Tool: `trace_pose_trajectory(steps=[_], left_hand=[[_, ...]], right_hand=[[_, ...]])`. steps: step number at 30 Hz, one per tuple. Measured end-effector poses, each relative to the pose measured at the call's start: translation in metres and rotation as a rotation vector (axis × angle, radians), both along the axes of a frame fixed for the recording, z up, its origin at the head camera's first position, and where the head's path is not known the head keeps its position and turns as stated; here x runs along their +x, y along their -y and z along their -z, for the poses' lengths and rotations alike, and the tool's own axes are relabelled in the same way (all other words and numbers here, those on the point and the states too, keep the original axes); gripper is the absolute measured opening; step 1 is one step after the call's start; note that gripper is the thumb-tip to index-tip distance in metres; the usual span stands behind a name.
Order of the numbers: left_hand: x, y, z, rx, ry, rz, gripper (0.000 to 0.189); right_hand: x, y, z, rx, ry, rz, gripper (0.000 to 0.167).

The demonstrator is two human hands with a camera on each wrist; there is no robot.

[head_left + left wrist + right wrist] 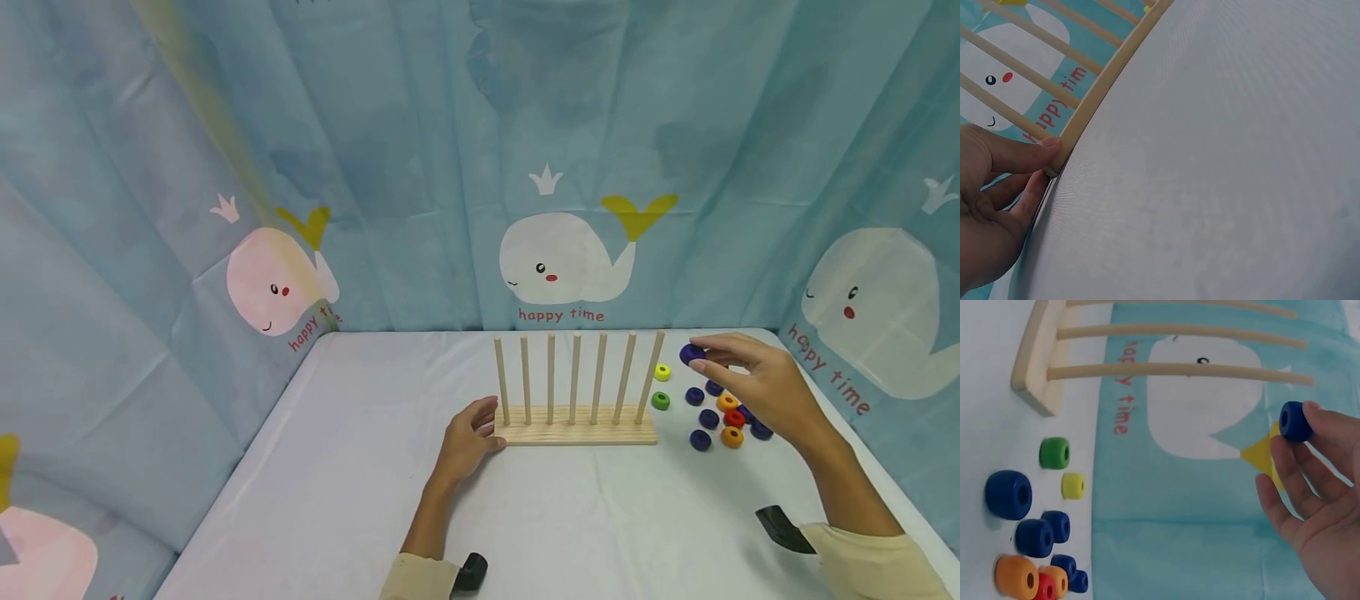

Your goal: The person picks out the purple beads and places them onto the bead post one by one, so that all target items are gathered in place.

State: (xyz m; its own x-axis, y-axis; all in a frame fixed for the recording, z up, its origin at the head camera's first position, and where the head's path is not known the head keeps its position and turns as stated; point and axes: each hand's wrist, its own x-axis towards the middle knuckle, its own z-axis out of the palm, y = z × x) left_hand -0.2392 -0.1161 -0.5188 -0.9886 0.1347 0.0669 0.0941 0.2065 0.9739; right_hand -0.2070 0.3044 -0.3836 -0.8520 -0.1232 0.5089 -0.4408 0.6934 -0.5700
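A wooden peg rack (577,433) with several upright pegs stands on the white table, its pegs bare. My left hand (467,446) grips the left end of its base, and the left wrist view shows the thumb (1047,149) on that corner. Up beside the tip of the rightmost peg, my right hand (761,387) pinches a dark blue bead (692,355) between thumb and fingers. The right wrist view shows the hole in this blue bead (1295,422), held clear of the peg.
Right of the rack lie loose beads: a yellow bead (662,372), a green bead (660,401), a red bead (734,418), an orange bead (732,437) and several blue ones, one being this blue bead (701,440). A whale-print curtain (420,167) hangs behind the table.
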Motion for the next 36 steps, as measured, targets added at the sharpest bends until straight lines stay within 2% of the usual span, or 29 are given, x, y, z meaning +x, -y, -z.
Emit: trace_pose_trajectory(steps=[7, 16, 25, 36], left_hand=[[0.002, 0.000, -0.001, 0.000, -0.003, 0.000, 0.069], [0.002, -0.001, -0.002, -0.004, 0.008, -0.011, 0.070], [0.002, -0.003, -0.002, 0.007, 0.006, -0.015, 0.070], [0.003, -0.003, -0.002, -0.002, 0.009, -0.011, 0.070]], right_hand=[[0.000, 0.012, -0.010, -0.009, -0.072, -0.038, 0.035], [-0.001, 0.030, -0.020, -0.038, -0.098, -0.070, 0.038], [-0.004, 0.047, -0.032, -0.030, -0.168, -0.075, 0.036], [-0.005, 0.065, -0.037, -0.078, -0.148, -0.125, 0.038]])
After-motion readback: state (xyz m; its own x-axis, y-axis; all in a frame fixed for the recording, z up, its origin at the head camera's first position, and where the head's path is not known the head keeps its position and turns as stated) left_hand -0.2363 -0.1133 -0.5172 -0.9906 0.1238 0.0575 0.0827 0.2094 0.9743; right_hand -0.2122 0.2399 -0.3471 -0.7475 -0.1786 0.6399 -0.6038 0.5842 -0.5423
